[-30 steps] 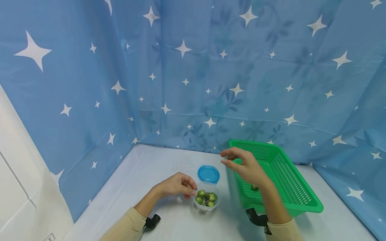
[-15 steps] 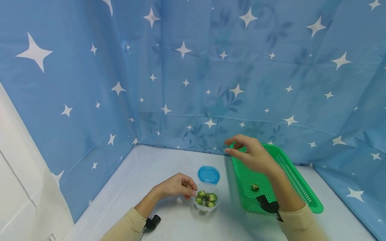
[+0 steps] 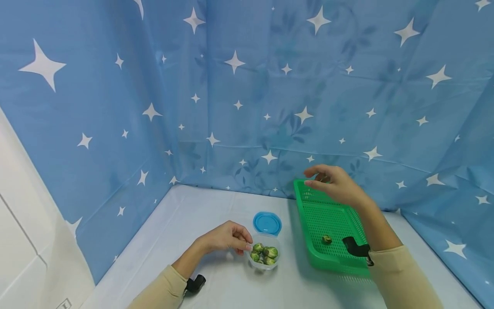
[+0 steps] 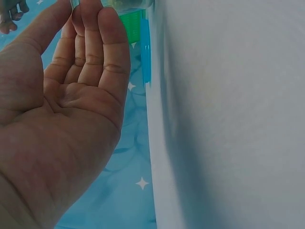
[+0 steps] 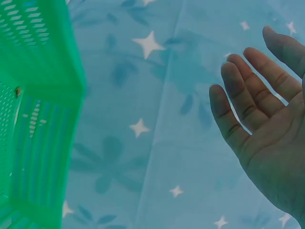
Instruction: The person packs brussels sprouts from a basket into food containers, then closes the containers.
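Note:
A small clear plastic container holds several Brussels sprouts, and its blue lid lies flipped back behind it. At its left rim my left hand pinches the edge between thumb and fingers; the left wrist view shows the clear rim between the fingertips. Over the back part of a green plastic basket my right hand hovers with relaxed fingers and nothing in it. One more sprout lies on the basket floor, in front of and below that hand.
The white tabletop carries the container in the middle and the basket on the right. A blue curtain with white stars hangs behind and at both sides. Dark wrist cameras sit at each sleeve.
My right hand has moved right and upward, away from the container and across the basket, bringing the sprout inside into full view. The left hand stays at the rim.

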{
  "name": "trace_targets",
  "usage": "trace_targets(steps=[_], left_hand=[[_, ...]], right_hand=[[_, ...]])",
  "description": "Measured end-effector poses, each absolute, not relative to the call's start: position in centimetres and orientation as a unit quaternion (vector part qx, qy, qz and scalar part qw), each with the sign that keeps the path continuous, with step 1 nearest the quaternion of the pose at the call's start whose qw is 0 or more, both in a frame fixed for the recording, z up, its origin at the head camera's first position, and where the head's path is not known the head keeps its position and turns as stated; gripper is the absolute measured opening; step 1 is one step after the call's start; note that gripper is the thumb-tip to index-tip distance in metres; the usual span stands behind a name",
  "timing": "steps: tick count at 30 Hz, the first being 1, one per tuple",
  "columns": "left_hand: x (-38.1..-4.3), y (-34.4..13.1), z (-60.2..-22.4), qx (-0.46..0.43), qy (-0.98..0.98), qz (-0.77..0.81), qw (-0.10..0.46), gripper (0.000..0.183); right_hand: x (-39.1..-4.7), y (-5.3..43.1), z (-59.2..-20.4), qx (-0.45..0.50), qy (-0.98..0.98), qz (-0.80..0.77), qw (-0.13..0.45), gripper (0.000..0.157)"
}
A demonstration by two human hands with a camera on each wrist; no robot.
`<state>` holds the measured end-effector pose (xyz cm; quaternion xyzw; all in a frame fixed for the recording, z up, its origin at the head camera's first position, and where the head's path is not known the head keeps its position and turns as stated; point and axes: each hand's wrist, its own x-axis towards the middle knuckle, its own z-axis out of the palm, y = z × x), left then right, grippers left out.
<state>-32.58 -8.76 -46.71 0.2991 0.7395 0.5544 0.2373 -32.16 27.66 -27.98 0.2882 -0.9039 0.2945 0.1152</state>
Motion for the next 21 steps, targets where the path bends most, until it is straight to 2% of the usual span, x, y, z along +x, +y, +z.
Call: trace_targets(steps=[21], left_hand=[[-32.5,-8.7,-46.6,0.295,0.736,0.559,0.240,0.019]], right_hand=[[-34.9,30.9,-30.9,0.258,-0.910,0.319,0.058,0.030]])
